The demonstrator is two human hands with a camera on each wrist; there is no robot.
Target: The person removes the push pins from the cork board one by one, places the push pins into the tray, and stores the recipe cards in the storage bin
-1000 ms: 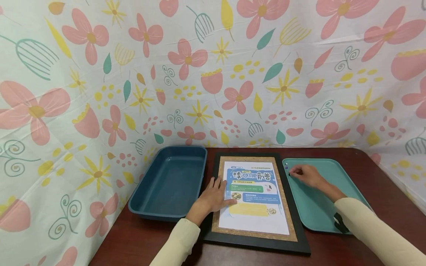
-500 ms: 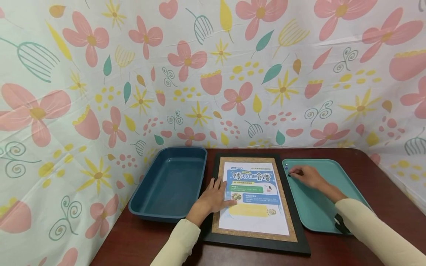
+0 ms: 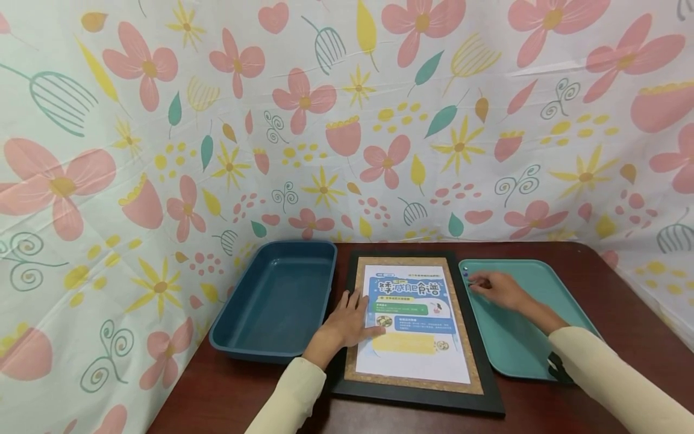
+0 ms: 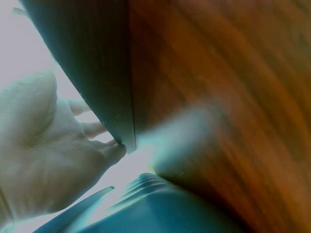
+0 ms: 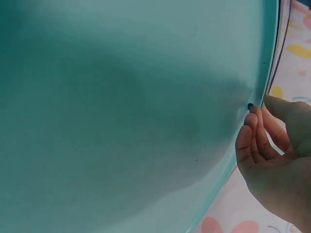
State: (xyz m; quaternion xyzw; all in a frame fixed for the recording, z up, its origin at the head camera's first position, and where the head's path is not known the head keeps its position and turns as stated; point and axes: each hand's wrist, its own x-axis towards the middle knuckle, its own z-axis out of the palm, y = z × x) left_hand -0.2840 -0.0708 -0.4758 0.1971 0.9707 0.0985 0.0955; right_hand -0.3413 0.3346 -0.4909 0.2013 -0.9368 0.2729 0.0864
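Observation:
My left hand [image 3: 345, 322] lies with spread fingers over the left side of a black-framed cork board [image 3: 414, 382], its thumb on a printed sheet [image 3: 412, 364]. In the left wrist view, the left hand [image 4: 53, 141] reaches past the dark frame edge [image 4: 97, 73]. My right hand [image 3: 501, 289] is at the left rim of a teal tray [image 3: 534, 337], thumb and fingers drawn together. In the right wrist view, the right hand [image 5: 272, 150] pinches a tiny dark pushpin [image 5: 250, 106] at its fingertips, partly hidden. Tiny silvery and blue pins [image 3: 465, 272] lie just beyond.
A deep blue bin [image 3: 273, 301] stands left of the board. All rest on a dark red-brown table [image 3: 190, 386]. A flowered cloth [image 3: 347, 120] hangs behind and to the sides. Something black [image 3: 557, 366] sits at the right sleeve, over the tray's near edge.
The right hand has shifted slightly left at the tray rim, and its fingertips now hide the dark spot seen beside them earlier. The left hand keeps its place on the board.

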